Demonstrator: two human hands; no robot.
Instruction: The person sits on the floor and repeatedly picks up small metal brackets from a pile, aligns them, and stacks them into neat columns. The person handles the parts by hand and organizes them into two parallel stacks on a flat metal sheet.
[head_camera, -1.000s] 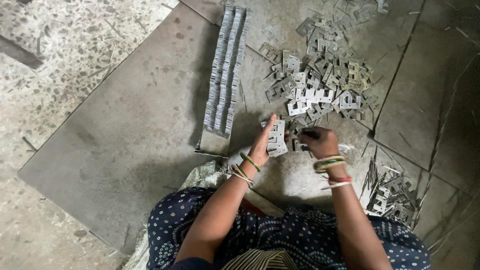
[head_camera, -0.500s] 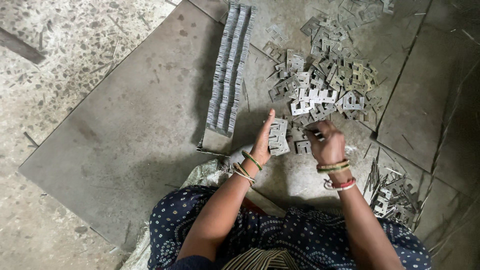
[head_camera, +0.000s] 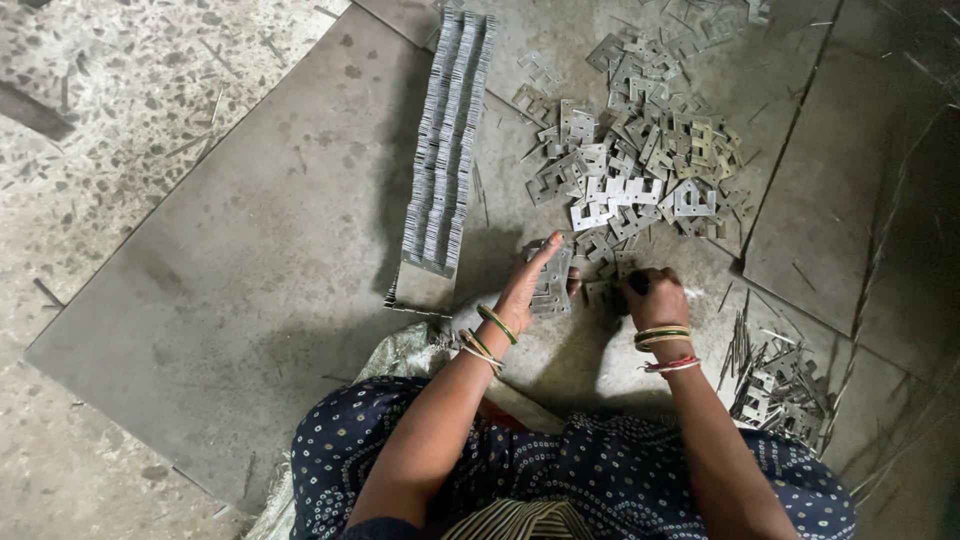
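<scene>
My left hand (head_camera: 528, 285) grips a small stack of flat grey metal stampings (head_camera: 553, 283), held on edge just above the floor. My right hand (head_camera: 652, 296) is curled, knuckles up, right beside that stack, with its fingers down among loose pieces; what it holds is hidden. Beyond both hands spreads a loose pile of the same stamped metal pieces (head_camera: 640, 160). To the left of the pile lies a long neat row of stacked stampings (head_camera: 447, 140).
A large grey metal sheet (head_camera: 250, 290) covers the floor under the row. A smaller heap of stampings with thin metal rods (head_camera: 775, 385) lies at my right. Speckled stone floor (head_camera: 110, 90) shows at the left. My patterned dark-blue clothing (head_camera: 590, 480) fills the bottom.
My right hand has dropped from beside the stack down onto the loose pieces and curled over. The left hand keeps its stack, nearly still.
</scene>
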